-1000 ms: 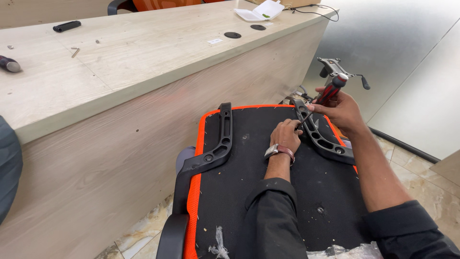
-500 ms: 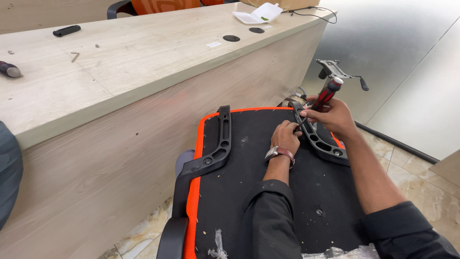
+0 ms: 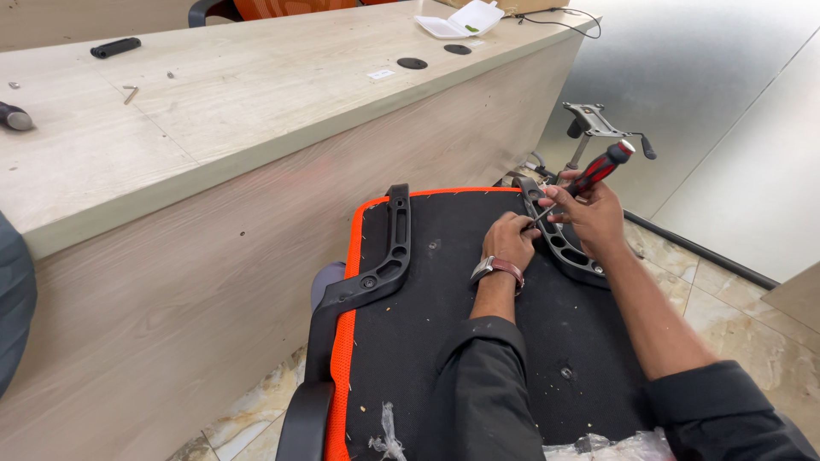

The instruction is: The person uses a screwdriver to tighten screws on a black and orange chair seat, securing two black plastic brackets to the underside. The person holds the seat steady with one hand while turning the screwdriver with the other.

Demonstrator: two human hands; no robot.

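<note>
The upturned chair seat [image 3: 478, 341], matte black fabric with an orange mesh rim, lies just beside the pale wood-grain desk front [image 3: 213, 282] on my left; open marble floor [image 3: 726, 316] lies to the right. My right hand [image 3: 591, 218] is wrapped around a screwdriver [image 3: 589, 177] with a red-and-black handle, its thin metal shaft angled down to the right armrest bracket [image 3: 559, 239], a curved slotted black plastic piece on the seat's right edge. My left hand [image 3: 510, 241], fingers curled, presses on the fabric touching that bracket at the shaft tip. The matching left armrest bracket [image 3: 384, 265] lies along the orange rim, well apart from both hands
</note>
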